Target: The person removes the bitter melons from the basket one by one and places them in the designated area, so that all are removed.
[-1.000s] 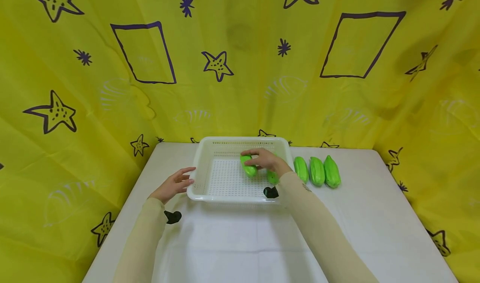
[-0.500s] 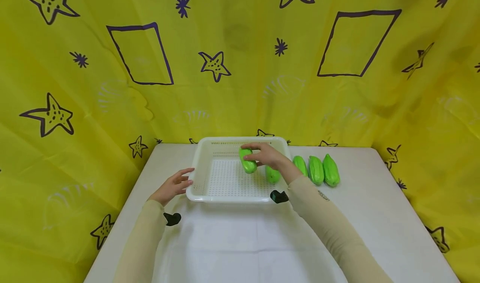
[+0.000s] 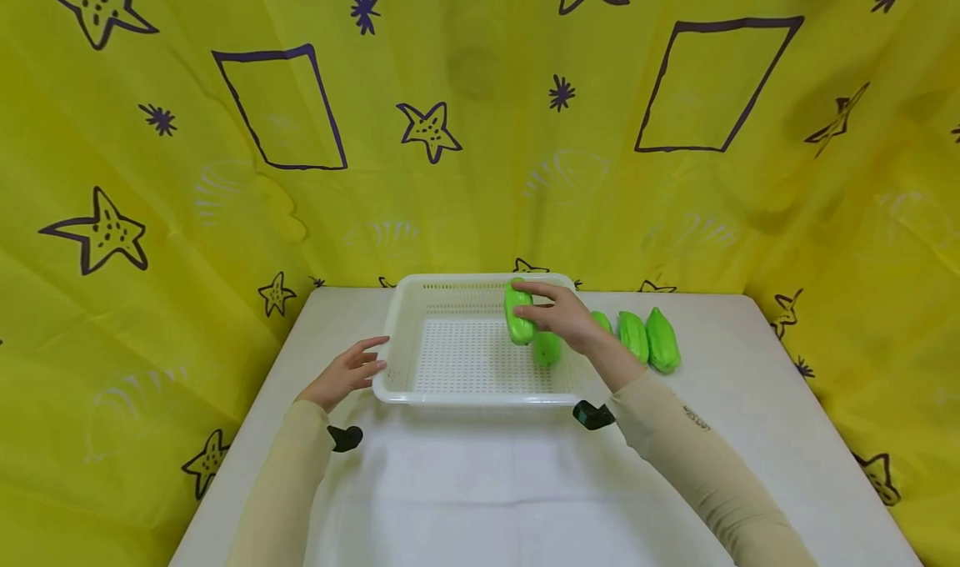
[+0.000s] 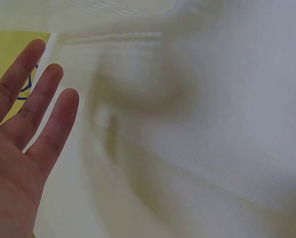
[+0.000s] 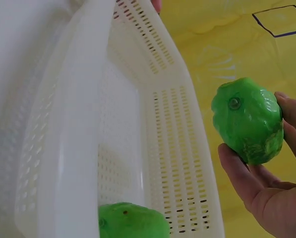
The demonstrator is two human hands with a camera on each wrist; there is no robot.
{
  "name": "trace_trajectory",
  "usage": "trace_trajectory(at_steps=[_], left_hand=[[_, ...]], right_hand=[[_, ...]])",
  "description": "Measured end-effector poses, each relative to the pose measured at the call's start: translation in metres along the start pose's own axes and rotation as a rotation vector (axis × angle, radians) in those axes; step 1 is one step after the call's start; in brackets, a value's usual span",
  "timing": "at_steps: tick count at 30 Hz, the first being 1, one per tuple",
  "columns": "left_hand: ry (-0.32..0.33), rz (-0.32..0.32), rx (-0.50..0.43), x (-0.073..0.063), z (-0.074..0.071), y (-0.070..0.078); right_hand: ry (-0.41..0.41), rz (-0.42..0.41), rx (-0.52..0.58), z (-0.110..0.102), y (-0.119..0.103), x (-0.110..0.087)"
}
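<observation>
Fruit (image 3: 519,327) runs roughly front-to-back over the basket (image 3: 480,399), pinched by the right hand (image 3: 567,315). The left hand's (image 3: 345,375) fingers lie apart.

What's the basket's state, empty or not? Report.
Not empty: a green fruit lies inside the basket, in head and right wrist views.

You have a white table (image 3: 450,467) before you, faintly creased on your side of the basket (image 3: 480,399). That white, perforated basket stands upright directly on it. To the basket's right you see three green fruits side by side: the closest fruit (image 3: 601,319), partly hidden, then the middle fruit (image 3: 633,338), then the outermost fruit (image 3: 663,342).
</observation>
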State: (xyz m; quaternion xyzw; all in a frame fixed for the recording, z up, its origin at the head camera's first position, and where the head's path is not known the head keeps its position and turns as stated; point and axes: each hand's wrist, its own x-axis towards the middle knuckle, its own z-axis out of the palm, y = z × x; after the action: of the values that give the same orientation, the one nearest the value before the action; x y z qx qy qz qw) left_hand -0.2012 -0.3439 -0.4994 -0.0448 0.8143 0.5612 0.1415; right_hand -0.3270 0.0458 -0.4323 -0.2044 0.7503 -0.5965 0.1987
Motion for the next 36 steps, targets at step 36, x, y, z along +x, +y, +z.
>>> trace_trajectory(at_steps=[36], left_hand=[[0.008,0.024,0.003,-0.007,0.004,0.01]], right_hand=[[0.232,-0.018,-0.195,-0.053,0.051,-0.14]])
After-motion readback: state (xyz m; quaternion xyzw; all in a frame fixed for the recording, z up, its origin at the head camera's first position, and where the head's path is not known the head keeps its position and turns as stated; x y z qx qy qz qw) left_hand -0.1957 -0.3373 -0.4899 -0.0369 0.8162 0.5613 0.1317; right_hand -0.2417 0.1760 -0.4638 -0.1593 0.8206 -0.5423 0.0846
